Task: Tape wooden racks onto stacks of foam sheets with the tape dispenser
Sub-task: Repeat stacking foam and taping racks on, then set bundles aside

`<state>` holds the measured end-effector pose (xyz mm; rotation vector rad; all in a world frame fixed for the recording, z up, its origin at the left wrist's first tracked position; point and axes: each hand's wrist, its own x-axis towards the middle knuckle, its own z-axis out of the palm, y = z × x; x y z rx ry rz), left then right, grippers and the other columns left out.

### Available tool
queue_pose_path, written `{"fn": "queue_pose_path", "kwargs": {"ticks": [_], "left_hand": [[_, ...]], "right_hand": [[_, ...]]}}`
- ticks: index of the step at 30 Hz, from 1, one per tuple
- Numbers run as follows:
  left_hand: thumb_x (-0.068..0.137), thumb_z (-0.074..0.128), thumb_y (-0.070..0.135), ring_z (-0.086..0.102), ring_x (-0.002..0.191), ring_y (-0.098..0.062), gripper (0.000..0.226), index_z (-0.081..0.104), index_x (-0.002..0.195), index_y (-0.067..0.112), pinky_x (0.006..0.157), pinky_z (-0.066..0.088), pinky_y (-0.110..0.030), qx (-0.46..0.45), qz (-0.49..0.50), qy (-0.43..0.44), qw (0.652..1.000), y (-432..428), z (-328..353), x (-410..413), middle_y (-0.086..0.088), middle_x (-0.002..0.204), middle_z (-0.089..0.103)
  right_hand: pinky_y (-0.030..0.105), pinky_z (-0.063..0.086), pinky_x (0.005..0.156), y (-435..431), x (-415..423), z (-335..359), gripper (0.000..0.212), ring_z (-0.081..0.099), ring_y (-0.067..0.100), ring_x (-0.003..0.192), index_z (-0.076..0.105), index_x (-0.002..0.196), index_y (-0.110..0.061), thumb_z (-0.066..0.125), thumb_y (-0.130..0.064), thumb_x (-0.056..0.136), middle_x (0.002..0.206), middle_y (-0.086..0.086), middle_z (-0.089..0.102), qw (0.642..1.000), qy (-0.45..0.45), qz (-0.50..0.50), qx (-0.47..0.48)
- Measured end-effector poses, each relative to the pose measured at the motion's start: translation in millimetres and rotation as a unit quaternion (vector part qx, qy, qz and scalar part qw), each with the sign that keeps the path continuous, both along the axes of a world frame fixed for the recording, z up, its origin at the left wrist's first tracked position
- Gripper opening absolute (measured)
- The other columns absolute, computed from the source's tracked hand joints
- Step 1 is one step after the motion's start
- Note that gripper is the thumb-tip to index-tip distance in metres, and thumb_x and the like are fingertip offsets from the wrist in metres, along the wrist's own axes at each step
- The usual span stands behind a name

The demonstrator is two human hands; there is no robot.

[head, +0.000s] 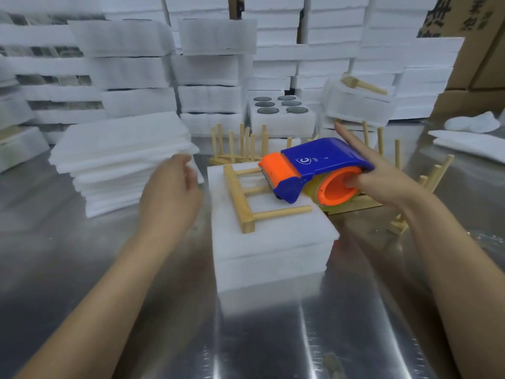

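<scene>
A stack of white foam sheets (270, 242) stands on the metal table in front of me. A wooden rack (246, 198) with three pegs lies flat on top of it. My right hand (382, 184) holds the blue and orange tape dispenser (314, 170) by its orange core, thumb inside the roll and fingers over the blue cover. The dispenser's toothed end hovers over the rack's pegs. My left hand (169, 195) hangs to the left of the stack, fingers loosely curled, holding nothing and touching nothing.
A pile of loose foam sheets (120, 165) lies at the left. More wooden racks (240, 149) stand behind the stack, and others (410, 192) lie to its right. Tall foam blocks (213, 72) wall off the back. Cardboard boxes (486, 50) stand at the right.
</scene>
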<state>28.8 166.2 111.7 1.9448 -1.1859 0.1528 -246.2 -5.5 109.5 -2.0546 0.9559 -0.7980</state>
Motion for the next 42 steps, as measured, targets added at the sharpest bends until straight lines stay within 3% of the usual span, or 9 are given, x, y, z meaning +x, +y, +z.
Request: {"fn": "queue_pose_path", "kwargs": {"ticks": [3, 5, 8, 11, 17, 23, 32, 37, 42], "left_hand": [[0.099, 0.033, 0.034, 0.049, 0.113, -0.031, 0.030, 0.054, 0.107, 0.014, 0.097, 0.040, -0.044, 0.051, -0.093, 0.026, 0.994, -19.3, 16.6, -40.3, -0.013, 0.117, 0.058], [0.103, 0.027, 0.029, 0.036, 0.129, -0.030, 0.035, 0.047, 0.125, 0.010, 0.109, 0.029, -0.049, 0.188, -0.109, -0.033, 0.976, -31.1, 9.4, -60.3, -0.015, 0.138, 0.044], [0.103, 0.019, 0.028, 0.012, 0.146, -0.020, 0.045, 0.033, 0.142, 0.009, 0.115, 0.007, -0.057, 0.240, -0.098, -0.038, 0.965, -34.9, -1.6, -58.8, 0.001, 0.160, 0.011], [0.103, 0.016, 0.030, 0.019, 0.144, -0.021, 0.045, 0.035, 0.136, 0.007, 0.112, 0.005, -0.065, 0.274, -0.098, -0.054, 0.955, -34.0, -0.8, -53.6, 0.003, 0.157, 0.015], [0.103, 0.013, 0.036, 0.012, 0.146, -0.017, 0.049, 0.029, 0.144, 0.014, 0.109, -0.002, -0.070, 0.310, -0.080, -0.066, 0.945, -31.6, 4.5, -56.7, 0.016, 0.160, 0.000], [0.103, 0.012, 0.037, 0.001, 0.148, -0.014, 0.051, 0.017, 0.151, 0.020, 0.108, -0.004, -0.071, 0.336, -0.067, -0.086, 0.935, -34.7, 3.3, -57.1, 0.019, 0.159, -0.008], [0.100, 0.021, 0.027, -0.006, 0.149, -0.024, 0.055, 0.007, 0.152, 0.017, 0.106, -0.013, -0.068, 0.453, 0.027, -0.246, 0.856, -51.5, 29.0, -68.8, 0.000, 0.162, 0.007], [0.103, 0.031, 0.022, 0.026, 0.142, -0.029, 0.043, 0.033, 0.143, 0.007, 0.114, 0.019, -0.039, 0.334, -0.169, -0.167, 0.912, -94.0, 32.9, -104.3, -0.014, 0.154, 0.028], [0.104, 0.018, 0.031, 0.040, 0.129, -0.029, 0.036, 0.045, 0.118, 0.011, 0.112, 0.021, -0.045, 0.325, -0.177, -0.186, 0.910, -98.5, 9.2, -99.0, -0.013, 0.136, 0.048]], "right_hand": [[0.018, 0.053, 0.066, -0.4, -1.7, 1.6, 0.099, 0.064, 0.011, 0.092, 0.019, 0.141, -0.062, 0.059, 0.008, 0.083, 0.107, -0.023, 0.059, 1.000, 0.011, -0.004, -0.001], [0.011, 0.050, 0.062, -1.3, -3.7, 4.1, 0.100, 0.064, 0.002, 0.083, 0.016, 0.145, -0.057, 0.058, 0.010, 0.082, 0.095, -0.029, 0.061, 1.000, 0.008, -0.007, -0.018], [0.010, 0.049, 0.061, -3.0, -5.2, 8.7, 0.101, 0.062, -0.004, 0.074, 0.007, 0.149, -0.047, 0.055, 0.012, 0.082, 0.089, -0.025, 0.060, 0.999, 0.008, -0.003, -0.048], [0.012, 0.050, 0.070, -5.2, -4.5, 14.0, 0.103, 0.063, 0.000, 0.082, -0.005, 0.151, -0.040, 0.056, 0.009, 0.083, 0.104, -0.003, 0.058, 0.998, 0.008, 0.005, -0.060], [0.009, 0.046, 0.077, -13.0, -7.3, 17.2, 0.105, 0.059, -0.007, 0.100, -0.008, 0.151, -0.039, 0.063, 0.000, 0.085, 0.121, -0.008, 0.054, 0.996, 0.008, -0.007, -0.090], [0.016, 0.049, 0.078, -24.5, -71.9, 5.5, 0.094, 0.062, -0.004, 0.088, 0.015, 0.152, -0.038, 0.055, 0.013, 0.083, 0.100, -0.016, 0.059, 0.987, -0.045, -0.114, -0.100], [0.006, 0.041, 0.090, -28.3, -67.5, 1.0, 0.073, 0.056, 0.012, 0.114, 0.050, 0.137, -0.014, 0.046, 0.023, 0.074, 0.126, 0.004, 0.058, 0.981, -0.090, -0.106, -0.136], [0.002, 0.041, 0.082, -23.9, -62.8, -2.0, 0.074, 0.056, 0.010, 0.109, 0.050, 0.137, -0.016, 0.047, 0.023, 0.075, 0.122, 0.000, 0.058, 0.983, -0.078, -0.108, -0.129], [0.008, 0.048, 0.069, -22.7, -72.8, -2.9, 0.079, 0.061, 0.008, 0.097, 0.034, 0.148, -0.028, 0.057, 0.013, 0.084, 0.122, -0.006, 0.053, 0.985, -0.071, -0.109, -0.111]]}}
